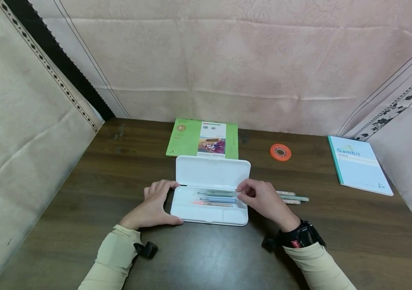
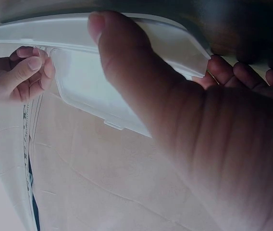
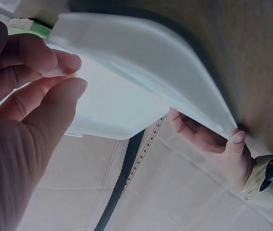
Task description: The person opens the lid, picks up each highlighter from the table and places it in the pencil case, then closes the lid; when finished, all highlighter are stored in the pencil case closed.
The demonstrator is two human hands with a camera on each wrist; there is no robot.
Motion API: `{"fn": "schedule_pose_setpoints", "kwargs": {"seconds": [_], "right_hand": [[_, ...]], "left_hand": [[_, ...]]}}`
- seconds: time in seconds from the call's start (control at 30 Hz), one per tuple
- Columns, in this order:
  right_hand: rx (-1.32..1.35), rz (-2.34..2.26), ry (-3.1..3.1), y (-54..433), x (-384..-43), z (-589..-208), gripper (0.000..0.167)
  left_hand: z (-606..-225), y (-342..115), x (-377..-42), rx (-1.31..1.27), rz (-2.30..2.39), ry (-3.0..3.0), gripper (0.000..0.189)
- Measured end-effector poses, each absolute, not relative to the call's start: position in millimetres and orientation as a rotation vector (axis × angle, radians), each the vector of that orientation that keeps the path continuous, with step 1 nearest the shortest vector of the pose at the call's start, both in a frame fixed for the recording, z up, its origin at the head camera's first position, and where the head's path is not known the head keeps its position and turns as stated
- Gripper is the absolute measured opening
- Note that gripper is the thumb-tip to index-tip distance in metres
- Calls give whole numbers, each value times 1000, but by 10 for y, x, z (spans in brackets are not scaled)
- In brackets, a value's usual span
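A white pencil case (image 1: pixel 195 215) is set open on the brown table (image 1: pixel 83 229), its lid (image 1: pixel 211 171) raised at the back. Its left end is gripped by the left hand (image 1: pixel 155 206), with the thumb laid at the front corner and the fingers at the back. Over the right end of the case the right hand (image 1: pixel 264 198) is held, fingers bent and thumb close to the fingertips; whether anything is pinched there cannot be told. Inside the case a greenish pen (image 1: pixel 218 193), a blue pen (image 1: pixel 220 200) and a pinkish pen (image 1: pixel 215 204) are laid side by side. Loose pens (image 1: pixel 300 198) are seen to its right, partly hidden by the right hand. Behind the lid a green book (image 1: pixel 184 139) is placed, with an orange disc (image 1: pixel 276 150) and a pale blue notebook (image 1: pixel 363 167) farther right
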State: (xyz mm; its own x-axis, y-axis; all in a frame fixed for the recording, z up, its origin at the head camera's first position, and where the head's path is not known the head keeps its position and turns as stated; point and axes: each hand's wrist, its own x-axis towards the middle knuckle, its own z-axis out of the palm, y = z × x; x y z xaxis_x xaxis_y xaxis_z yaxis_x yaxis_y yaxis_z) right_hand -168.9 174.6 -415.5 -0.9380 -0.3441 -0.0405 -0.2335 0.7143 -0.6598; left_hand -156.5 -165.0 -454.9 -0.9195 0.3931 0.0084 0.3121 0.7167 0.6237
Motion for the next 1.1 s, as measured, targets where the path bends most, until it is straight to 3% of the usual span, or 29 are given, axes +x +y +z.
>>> {"fn": "schedule_pose_setpoints", "kwargs": {"seconds": [0.27, 0.67, 1.1], "right_hand": [[-437, -1101, 2737, 1907, -1713, -4020, 15], [-442, -1204, 2789, 2662, -1757, -3689, 20], [-284, -1056, 2751, 3278, -1806, -3819, 31]], "left_hand": [[-4557, -1653, -1565, 576, 977, 2794, 97], [-4560, -1660, -1571, 578, 969, 2798, 98], [-4553, -1652, -1571, 574, 967, 2793, 98]]}}
